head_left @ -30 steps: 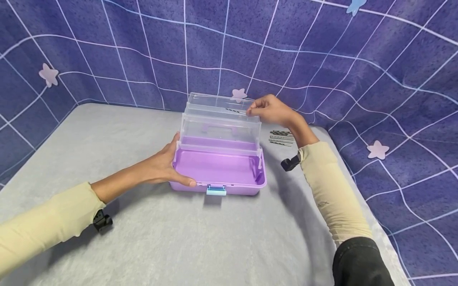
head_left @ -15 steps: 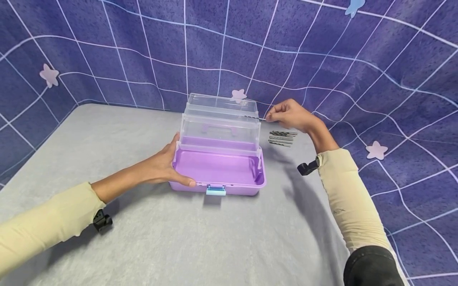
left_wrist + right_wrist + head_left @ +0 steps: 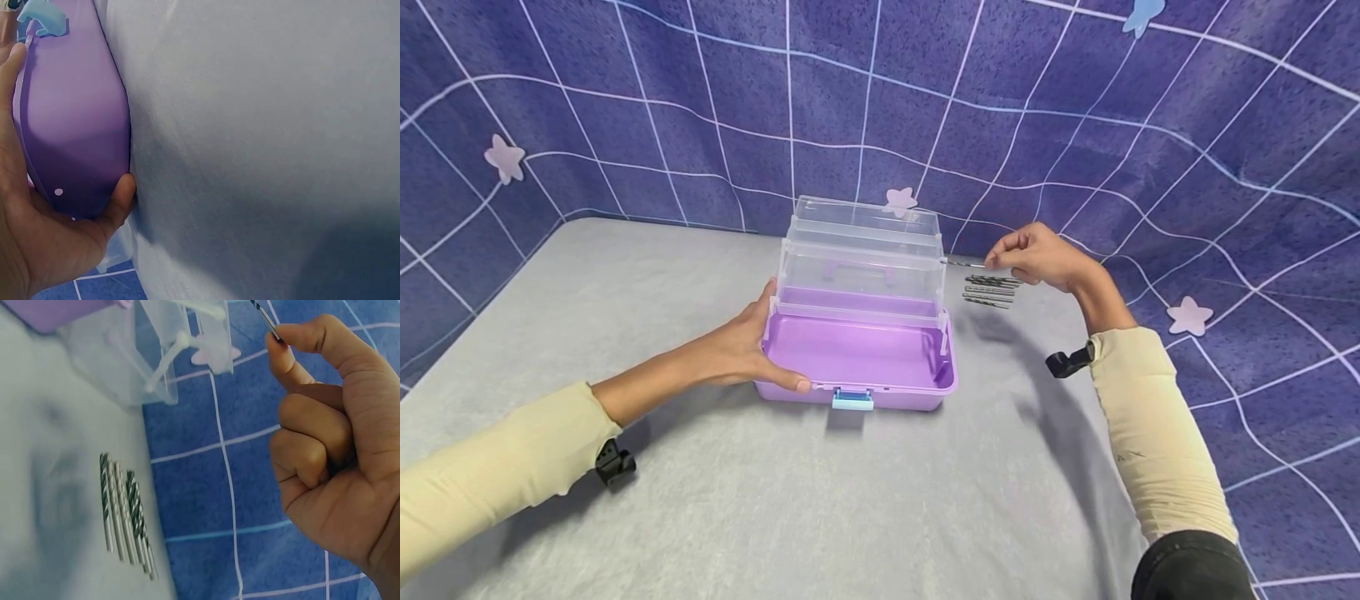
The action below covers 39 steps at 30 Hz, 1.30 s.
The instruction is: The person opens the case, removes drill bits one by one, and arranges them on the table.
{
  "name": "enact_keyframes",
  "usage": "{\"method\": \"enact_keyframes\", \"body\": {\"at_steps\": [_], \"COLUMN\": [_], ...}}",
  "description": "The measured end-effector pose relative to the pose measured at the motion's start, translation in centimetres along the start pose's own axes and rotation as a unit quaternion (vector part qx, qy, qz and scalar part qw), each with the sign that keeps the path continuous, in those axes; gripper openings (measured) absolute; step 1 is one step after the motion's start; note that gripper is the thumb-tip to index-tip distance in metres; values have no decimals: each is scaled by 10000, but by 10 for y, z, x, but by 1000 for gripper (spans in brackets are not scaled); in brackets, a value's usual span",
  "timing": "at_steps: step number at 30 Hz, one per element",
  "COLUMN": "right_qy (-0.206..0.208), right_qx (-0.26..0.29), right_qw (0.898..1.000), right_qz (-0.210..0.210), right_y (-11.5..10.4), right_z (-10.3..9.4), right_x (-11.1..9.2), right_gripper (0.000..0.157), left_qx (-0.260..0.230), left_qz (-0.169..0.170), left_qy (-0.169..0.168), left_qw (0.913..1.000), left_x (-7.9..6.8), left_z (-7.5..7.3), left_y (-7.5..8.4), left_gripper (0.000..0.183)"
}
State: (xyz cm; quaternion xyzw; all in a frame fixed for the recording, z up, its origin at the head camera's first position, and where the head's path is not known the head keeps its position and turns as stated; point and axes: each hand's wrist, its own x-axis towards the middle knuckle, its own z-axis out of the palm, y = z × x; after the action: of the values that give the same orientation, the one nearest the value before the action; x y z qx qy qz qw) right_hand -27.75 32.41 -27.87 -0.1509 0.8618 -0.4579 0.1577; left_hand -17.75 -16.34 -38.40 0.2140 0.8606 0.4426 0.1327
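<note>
A purple toolbox (image 3: pixel 857 350) with its clear lid and tiered trays (image 3: pixel 861 242) raised stands mid-table in the head view. My left hand (image 3: pixel 741 343) grips its left side, thumb along the front rim; the left wrist view shows fingers spread over the purple wall (image 3: pixel 75 125). Right of the raised trays, my right hand (image 3: pixel 1036 254) pinches the shank of a thin drill bit (image 3: pixel 964 264) between thumb and index finger. The bit points left, its tip overlapping the tray's edge in the head view. Below it several drill bits (image 3: pixel 988 292) lie side by side on the table.
A light blue latch (image 3: pixel 853 400) hangs at the toolbox's front. The grey tabletop (image 3: pixel 820 508) runs back to a dark blue grid-patterned cloth (image 3: pixel 700 108) with star shapes. In the right wrist view, the row of drill bits (image 3: pixel 125 515) lies near the table's edge.
My right hand has moved right and down with the drill bit, from over the raised trays to beside them, above the row of bits. The left hand and toolbox have stayed put.
</note>
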Motion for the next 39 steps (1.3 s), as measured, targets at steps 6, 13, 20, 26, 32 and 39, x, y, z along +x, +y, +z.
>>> {"method": "enact_keyframes", "body": {"at_steps": [6,13,20,26,32,39], "right_qy": [152,127,181,529,831,993], "right_qx": [-86,101,167,-71,-408,-514], "right_qw": [9992,9981,9958,9963,9939,9906], "right_qz": [348,597,886,677,596,783], "right_y": [19,55,87,112,132,138], "right_z": [-8,-12,-6,0,6,11], "right_x": [-8,-12,-14,-10,-5,-6], "right_gripper": [15,13,10,8,13,33], "left_qx": [-27,-317,-127,-182,-317,-106], "left_qz": [13,157,86,110,153,-81], "left_qy": [-6,-20,21,5,-9,-9], "left_qw": [10000,9994,9999,9998,9994,9999], "left_x": [0,1,0,0,-1,-2], "left_z": [0,0,0,0,-1,0], "left_y": [1,0,0,0,0,1], "left_gripper": [175,172,174,173,172,175]}}
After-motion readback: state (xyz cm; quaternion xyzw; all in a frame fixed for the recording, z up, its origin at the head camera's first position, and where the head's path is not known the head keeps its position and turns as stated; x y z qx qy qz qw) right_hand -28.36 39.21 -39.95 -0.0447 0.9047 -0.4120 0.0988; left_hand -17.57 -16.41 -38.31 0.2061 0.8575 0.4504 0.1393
